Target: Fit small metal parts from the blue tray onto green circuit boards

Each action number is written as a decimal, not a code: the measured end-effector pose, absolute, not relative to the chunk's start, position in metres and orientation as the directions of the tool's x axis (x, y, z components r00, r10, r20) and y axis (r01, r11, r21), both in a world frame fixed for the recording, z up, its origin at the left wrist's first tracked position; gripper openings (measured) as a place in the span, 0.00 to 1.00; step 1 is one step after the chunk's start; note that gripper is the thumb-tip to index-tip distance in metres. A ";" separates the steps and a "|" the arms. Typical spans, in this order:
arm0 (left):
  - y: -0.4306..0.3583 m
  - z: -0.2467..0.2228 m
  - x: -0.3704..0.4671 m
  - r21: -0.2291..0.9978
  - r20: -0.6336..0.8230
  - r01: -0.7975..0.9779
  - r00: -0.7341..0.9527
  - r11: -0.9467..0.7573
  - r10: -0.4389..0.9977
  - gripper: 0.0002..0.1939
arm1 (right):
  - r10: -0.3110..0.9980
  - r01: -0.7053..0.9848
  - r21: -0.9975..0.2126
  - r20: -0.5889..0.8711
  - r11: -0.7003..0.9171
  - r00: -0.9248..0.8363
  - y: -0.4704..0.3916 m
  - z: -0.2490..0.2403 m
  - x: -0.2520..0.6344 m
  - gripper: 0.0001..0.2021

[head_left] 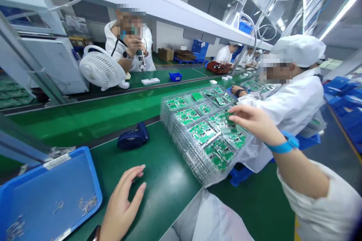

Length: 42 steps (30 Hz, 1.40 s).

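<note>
R hand (254, 122): grip pinched shut on PCB (226, 123) edge, blurred, held above right side of clear tray stack (181, 148). L hand (121, 203): grip half-open, empty, over tabletop (161, 169), right of blue tray (42, 188). PCB should be kept level, held by edges only; nearby boards (202, 131) not scraped.

The stacked trays (182, 150) look like clear, thin plastic with a hard shine along their ribbed walls, and the circuit boards (202, 132) in them carry a smooth green coating broken up by small metal-looking parts. The bench top (158, 180) is smooth and semi-glossy (a pale patch of light spreads softly across it), while the blue tray (95, 173) is smooth plastic with a paper-like label (57, 161) on its rim and shiny metal pieces (88, 205) inside. The white fan (102, 69) and the dark-blue device (131, 139) look like moulded plastic, and the sleeve (316, 207) is creased, matt cloth.
</note>
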State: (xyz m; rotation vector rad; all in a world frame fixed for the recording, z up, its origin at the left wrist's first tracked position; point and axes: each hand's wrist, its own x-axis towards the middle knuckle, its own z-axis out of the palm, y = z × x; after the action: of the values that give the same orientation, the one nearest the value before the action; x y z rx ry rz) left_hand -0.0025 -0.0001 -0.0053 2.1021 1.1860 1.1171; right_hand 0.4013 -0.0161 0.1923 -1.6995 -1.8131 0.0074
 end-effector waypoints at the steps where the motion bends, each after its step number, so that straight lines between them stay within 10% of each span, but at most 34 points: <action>1: 0.000 -0.006 -0.003 0.718 0.413 0.478 0.291 -0.505 0.863 0.17 | 0.887 0.909 -0.393 0.458 0.139 0.062 0.001 0.195 0.416 0.12; 17: 0.008 -0.018 -0.007 0.651 0.392 0.580 0.295 -0.490 0.871 0.18 | 0.963 0.991 0.073 0.254 -0.116 0.094 0.161 0.155 0.481 0.11; 42: 0.005 -0.011 -0.004 0.617 0.438 0.577 0.312 -0.534 0.843 0.16 | 0.981 0.976 0.160 0.154 -0.146 0.121 0.149 0.157 0.441 0.11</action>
State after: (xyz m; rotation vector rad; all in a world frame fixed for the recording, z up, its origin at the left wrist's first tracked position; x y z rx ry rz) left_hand -0.0043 0.0054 -0.0114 2.2384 1.2722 1.0688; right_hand 0.4413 0.1489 0.1572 -2.3666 -2.0658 -0.3527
